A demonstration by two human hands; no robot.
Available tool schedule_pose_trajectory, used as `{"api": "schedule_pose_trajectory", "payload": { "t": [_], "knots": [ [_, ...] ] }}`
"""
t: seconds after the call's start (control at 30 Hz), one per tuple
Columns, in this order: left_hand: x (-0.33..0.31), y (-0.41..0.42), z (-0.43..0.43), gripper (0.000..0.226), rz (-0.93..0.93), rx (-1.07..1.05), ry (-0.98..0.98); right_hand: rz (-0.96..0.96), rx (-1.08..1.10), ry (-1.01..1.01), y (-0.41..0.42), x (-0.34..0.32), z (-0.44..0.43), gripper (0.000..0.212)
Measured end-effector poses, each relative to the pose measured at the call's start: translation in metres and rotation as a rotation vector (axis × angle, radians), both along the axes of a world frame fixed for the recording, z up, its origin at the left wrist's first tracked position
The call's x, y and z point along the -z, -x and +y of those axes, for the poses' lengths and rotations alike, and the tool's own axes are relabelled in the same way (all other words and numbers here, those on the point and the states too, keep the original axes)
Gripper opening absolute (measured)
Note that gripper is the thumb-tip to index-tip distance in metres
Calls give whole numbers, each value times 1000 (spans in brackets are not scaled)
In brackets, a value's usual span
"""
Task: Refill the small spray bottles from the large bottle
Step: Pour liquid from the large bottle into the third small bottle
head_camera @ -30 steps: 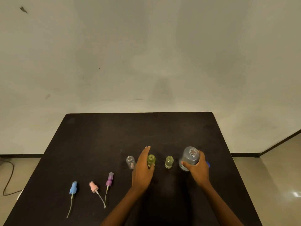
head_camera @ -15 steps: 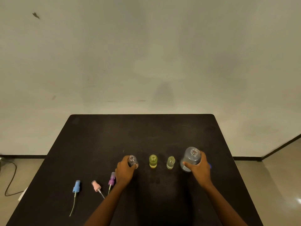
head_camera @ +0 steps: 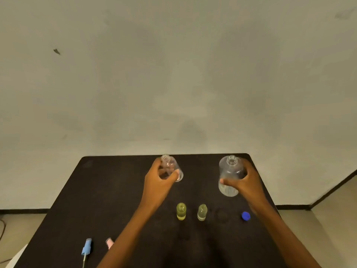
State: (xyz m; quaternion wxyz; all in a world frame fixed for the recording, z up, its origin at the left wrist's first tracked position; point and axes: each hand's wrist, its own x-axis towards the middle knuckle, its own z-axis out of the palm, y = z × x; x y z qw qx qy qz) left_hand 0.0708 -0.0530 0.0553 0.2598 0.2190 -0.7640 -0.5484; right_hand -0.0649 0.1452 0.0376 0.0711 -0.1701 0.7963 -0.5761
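Small spray bottles' loose parts lay nearest: a blue spray head (head_camera: 86,248) and a pink spray head (head_camera: 109,242), down-left of the left grip on the black table (head_camera: 108,186). Beyond them a yellow-green small bottle (head_camera: 181,211) and a paler small bottle (head_camera: 202,212) stood open, below and between both grips, with a blue cap (head_camera: 245,216) just below the right one. Farther, the left hand (head_camera: 157,182) curled round a clear small bottle (head_camera: 171,168). The right hand (head_camera: 245,182) wrapped the uncapped, upright large bottle (head_camera: 229,171).

black table (head_camera: 116,190) before a pale wall (head_camera: 173,74) (one dark mark (head_camera: 56,51))
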Motion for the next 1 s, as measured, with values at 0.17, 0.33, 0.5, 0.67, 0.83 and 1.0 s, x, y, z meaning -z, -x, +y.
{"api": "schedule_pose_trajectory", "payload": {
  "t": [0.17, 0.33, 0.5, 0.67, 0.83, 1.0],
  "knots": [
    [-90, 6, 16, 32, 169, 89, -69, 250, -43, 42, -4, -101, -10, 72],
    [-158, -3, 23, 28, 249, 201, -117, 533, 1, 49, -13, -177, -19, 79],
    [-188, -11, 24, 44, 261, 318, -163, 825, 101, -21, -20, -223, -27, 78],
    [-203, -12, 20, 47, 269, 344, -105, 1048, 155, -30, -25, -254, -36, 73],
    [-215, -14, 20, 49, 289, 357, -95, 1162, 167, -68, -29, -269, -39, 72],
    [-224, -17, 19, 50, 307, 355, -86, 1276, 199, -139, -36, -278, -41, 75]
  ]
}}
